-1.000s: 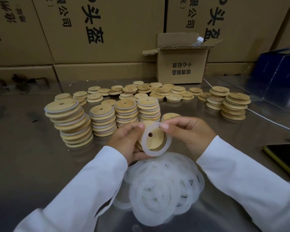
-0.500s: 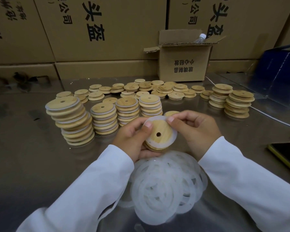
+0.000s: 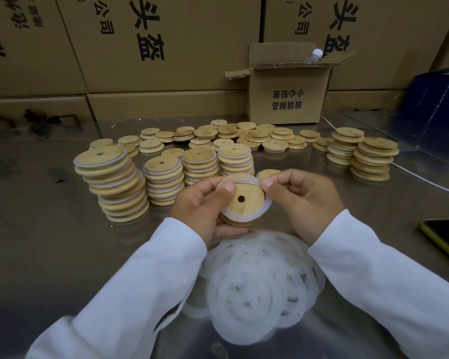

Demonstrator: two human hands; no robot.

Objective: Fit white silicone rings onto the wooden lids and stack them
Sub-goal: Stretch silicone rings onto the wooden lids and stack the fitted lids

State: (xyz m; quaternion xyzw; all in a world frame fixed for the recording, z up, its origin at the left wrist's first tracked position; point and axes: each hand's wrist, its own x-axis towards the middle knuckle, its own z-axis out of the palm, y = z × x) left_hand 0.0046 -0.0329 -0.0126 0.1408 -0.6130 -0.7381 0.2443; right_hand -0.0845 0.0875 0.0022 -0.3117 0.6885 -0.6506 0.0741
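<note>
Both hands are raised above the metal counter (image 3: 49,242), working on one wooden lid (image 3: 246,200) held between them just above the counter's near middle. The left hand (image 3: 200,206) grips the lid, thumb pressed on its upper face near the small centre hole and fingers curled beneath. The right hand (image 3: 303,200) pinches the white silicone ring (image 3: 268,204) at the lid's upper right edge. The ring lies around the lid's raised face, and a broader wooden rim shows under it. Directly below the hands, close to the person, a loose pile of rings (image 3: 257,286) lies on the counter between the white sleeves. Beyond the hands stand four stacks of ringed lids (image 3: 163,180), the leftmost one leaning. One single lid (image 3: 268,173) sits just behind the right fingertips. Farther back, loose lids (image 3: 218,136) are scattered in low heaps, and two stacks of bare lids (image 3: 373,159) stand to the right. A small open carton (image 3: 288,92) with a bottle (image 3: 314,55) poking out stands against a wall of large cartons (image 3: 166,35). A dark flat device with a yellow edge (image 3: 443,237) lies at the right edge.
</note>
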